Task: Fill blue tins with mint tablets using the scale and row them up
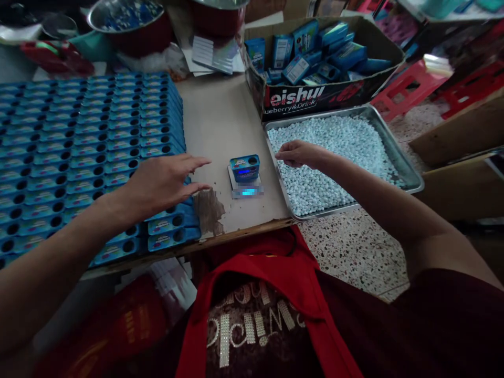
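Note:
A small blue box (244, 169) with a dark round hole in its top stands on a small digital scale (247, 192) with a lit blue display. Left of it, my left hand (167, 178) hovers with thumb and fingers apart, holding nothing, at the edge of the rows of blue boxes (122, 134). My right hand (300, 153) is over the near left part of a metal tray (417, 181) full of small pale blue pellets (326, 157). Its fingers are pressed together, and whatever they hold is hidden.
Behind the tray stands a printed cardboard carton (334, 97) holding several blue packs (305, 58). Two red bowls (137, 39) are at the back, one with blue-and-white pieces. A red stool (413, 86) stands at right. The table's wooden front edge (252, 228) is chipped.

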The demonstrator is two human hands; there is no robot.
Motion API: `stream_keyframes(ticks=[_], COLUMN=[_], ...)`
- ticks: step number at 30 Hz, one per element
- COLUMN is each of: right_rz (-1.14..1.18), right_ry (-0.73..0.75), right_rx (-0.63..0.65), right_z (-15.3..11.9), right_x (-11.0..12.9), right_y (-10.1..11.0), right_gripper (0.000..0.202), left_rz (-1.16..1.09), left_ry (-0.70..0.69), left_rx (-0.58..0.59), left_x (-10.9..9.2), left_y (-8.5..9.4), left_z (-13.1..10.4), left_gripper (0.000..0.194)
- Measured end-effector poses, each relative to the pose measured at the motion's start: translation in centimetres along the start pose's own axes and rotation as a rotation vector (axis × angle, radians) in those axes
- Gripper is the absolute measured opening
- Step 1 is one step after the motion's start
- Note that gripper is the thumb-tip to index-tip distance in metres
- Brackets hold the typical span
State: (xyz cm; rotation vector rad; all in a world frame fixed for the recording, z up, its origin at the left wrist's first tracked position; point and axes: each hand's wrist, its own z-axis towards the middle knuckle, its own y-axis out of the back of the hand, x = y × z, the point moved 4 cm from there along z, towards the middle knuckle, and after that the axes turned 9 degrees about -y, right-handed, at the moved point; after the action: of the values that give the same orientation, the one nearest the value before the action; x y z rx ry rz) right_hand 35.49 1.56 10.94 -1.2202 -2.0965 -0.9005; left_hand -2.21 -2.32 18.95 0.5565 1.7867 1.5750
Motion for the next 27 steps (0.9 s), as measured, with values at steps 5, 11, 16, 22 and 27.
stream_keyframes(ticks=[5,11,16,22,27], right_rz=[0.042,0.225,0.186,0.105,0.002], right_ry=[0.037,0.061,0.045,0.14,0.258], right_rx=[0.037,0.1,0.08,0.03,0.05], right_z=[-1.8,-3.7,-4.0,-2.7,-1.4], right_x=[2.0,5.2,6.6,6.8,7.1], right_y=[-0.9,-1.9,-2.5,-2.7,-3.6], right_gripper=[0.031,0.024,0.024,0.027,0.023], left_rz=[-0.052,-0.179,-0.245,-0.314,-0.381], left_ry=[-0.039,-0.043,-0.047,-0.01,0.02], left_rx=[-0.028,-0.038,-0.037,-0.039,0.0], left_x=[0.1,0.9,1.2,1.4,1.1], left_y=[-0.4,-1.1,-1.7,-2.9,-3.5], left_z=[0.0,0.3,1.0,3.0,5.1], left_gripper=[0.076,0.082,0.086,0.089,0.084])
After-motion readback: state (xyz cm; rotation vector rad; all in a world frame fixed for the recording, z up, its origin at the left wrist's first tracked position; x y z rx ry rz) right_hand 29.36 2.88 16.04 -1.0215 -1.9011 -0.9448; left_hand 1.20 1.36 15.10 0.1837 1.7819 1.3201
